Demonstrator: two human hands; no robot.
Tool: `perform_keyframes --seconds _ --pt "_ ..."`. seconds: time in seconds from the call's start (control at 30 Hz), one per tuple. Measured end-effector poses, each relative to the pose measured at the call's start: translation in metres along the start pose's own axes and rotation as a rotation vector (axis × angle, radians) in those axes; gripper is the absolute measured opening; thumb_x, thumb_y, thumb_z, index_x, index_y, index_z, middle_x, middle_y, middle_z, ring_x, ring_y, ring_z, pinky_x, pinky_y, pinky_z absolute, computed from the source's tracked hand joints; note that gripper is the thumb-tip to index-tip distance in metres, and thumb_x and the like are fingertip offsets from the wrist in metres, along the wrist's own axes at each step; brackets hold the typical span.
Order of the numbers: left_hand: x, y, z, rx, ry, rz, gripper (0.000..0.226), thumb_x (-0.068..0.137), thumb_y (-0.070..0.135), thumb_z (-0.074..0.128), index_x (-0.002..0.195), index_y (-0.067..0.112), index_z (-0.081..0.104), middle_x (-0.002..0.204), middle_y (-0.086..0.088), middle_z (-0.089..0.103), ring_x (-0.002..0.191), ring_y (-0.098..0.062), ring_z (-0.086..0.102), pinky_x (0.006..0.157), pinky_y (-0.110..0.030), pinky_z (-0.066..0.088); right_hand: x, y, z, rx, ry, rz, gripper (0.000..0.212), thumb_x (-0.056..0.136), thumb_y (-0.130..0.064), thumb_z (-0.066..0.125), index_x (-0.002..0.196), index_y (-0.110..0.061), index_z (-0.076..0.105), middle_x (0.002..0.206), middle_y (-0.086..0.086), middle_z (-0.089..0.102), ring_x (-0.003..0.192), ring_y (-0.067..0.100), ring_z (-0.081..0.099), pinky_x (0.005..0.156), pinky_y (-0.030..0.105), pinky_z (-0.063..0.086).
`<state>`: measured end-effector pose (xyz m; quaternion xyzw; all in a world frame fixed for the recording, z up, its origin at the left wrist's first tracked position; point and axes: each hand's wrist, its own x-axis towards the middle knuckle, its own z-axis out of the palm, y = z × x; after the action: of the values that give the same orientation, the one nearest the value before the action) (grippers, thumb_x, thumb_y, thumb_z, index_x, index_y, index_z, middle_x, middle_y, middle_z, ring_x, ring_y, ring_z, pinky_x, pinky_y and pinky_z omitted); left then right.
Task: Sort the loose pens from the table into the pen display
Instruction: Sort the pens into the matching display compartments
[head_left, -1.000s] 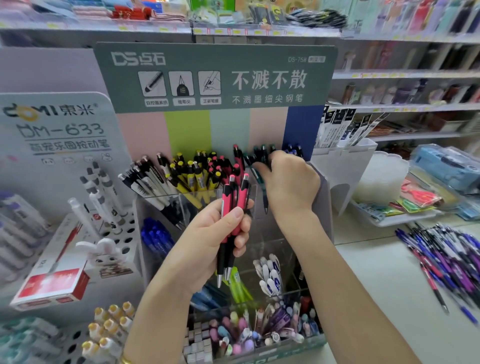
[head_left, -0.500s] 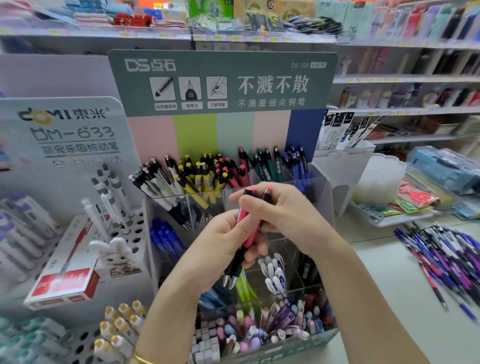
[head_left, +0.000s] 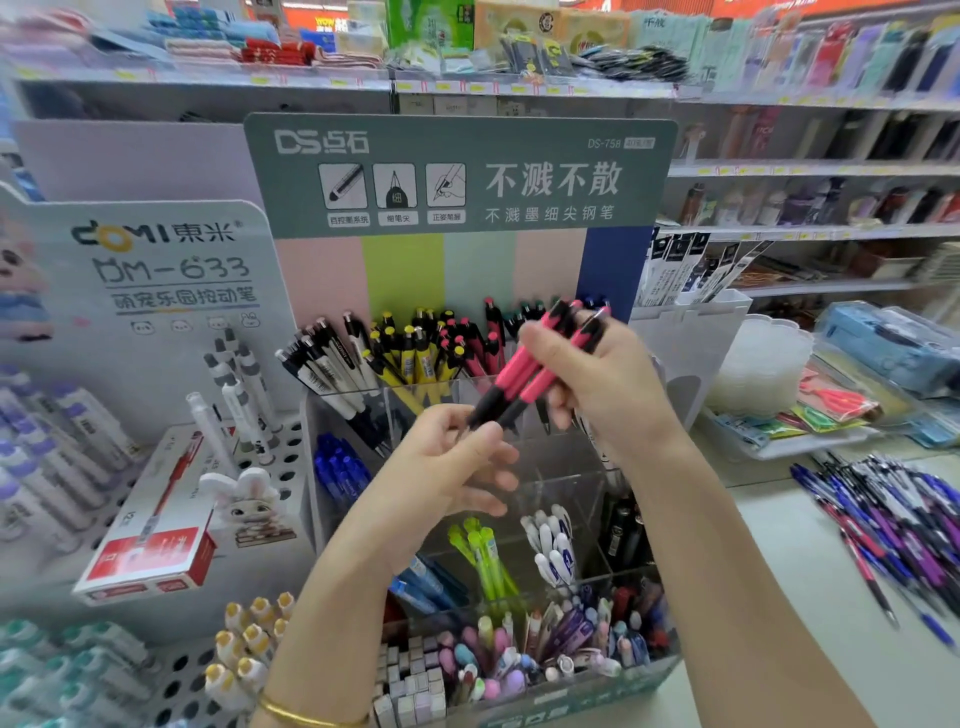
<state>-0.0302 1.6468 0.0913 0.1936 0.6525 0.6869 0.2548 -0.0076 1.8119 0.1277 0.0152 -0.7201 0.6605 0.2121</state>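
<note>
Head camera looks down at two hands in front of the pen display (head_left: 405, 280). The right hand (head_left: 602, 384) has its fingers curled round two pink pens (head_left: 524, 376) and grips them near their tops. The pens are tilted, with their black tips pointing down and to the left, and they are up in the air in front of the top row of the display. The left hand (head_left: 447, 473) is below, with loosely bent fingers touching the black tips; one cannot tell if it pinches them. Yellow pens (head_left: 410, 358) stand in the top row just behind. A heap of loose pens (head_left: 893, 514) lies on the bench (head_left: 810, 597) to the right.
</note>
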Motion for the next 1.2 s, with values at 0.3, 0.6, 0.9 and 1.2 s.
perform_keyframes --seconds 0.3,0.6,0.9,1.2 --pt "0.009 0.001 0.003 -0.042 0.047 0.015 0.068 0.099 0.012 0.050 0.151 0.033 0.012 0.079 -0.009 0.068 0.063 -0.018 0.062 0.053 -0.028 0.050 0.019 0.000 0.022 -0.166 0.310 -0.302 0.020 0.087 -0.019 0.069 0.070 -0.023 0.059 0.054 -0.010 0.063 0.042 0.005 0.053 0.050 0.020 0.042" --pt "0.011 0.002 0.002 -0.101 0.078 0.019 0.080 0.098 0.011 0.051 0.153 0.033 -0.003 0.080 -0.011 0.067 0.060 -0.018 0.060 0.052 -0.027 0.050 0.037 0.012 0.032 -0.386 0.367 -0.402 0.021 0.086 -0.033 0.068 0.078 -0.014 0.064 0.070 0.001 0.067 0.064 0.018 0.064 0.068 0.038 0.053" --pt "0.013 0.002 -0.001 -0.091 0.078 0.033 0.072 0.099 0.012 0.050 0.152 0.032 0.006 0.081 -0.011 0.066 0.060 -0.016 0.060 0.052 -0.026 0.050 0.052 0.014 0.039 -0.701 0.269 -0.276 0.024 0.084 -0.029 0.070 0.074 -0.014 0.055 0.076 0.005 0.057 0.071 0.020 0.050 0.065 0.022 0.030" --pt "0.010 0.005 -0.008 -0.130 0.103 0.087 0.061 0.098 0.010 0.051 0.150 0.024 0.021 0.080 -0.009 0.067 0.059 -0.016 0.060 0.052 -0.026 0.050 0.028 0.019 0.049 -0.779 0.284 -0.219 0.052 0.076 -0.021 0.079 0.113 -0.004 0.046 0.108 0.004 0.043 0.086 0.017 0.046 0.075 0.025 0.038"
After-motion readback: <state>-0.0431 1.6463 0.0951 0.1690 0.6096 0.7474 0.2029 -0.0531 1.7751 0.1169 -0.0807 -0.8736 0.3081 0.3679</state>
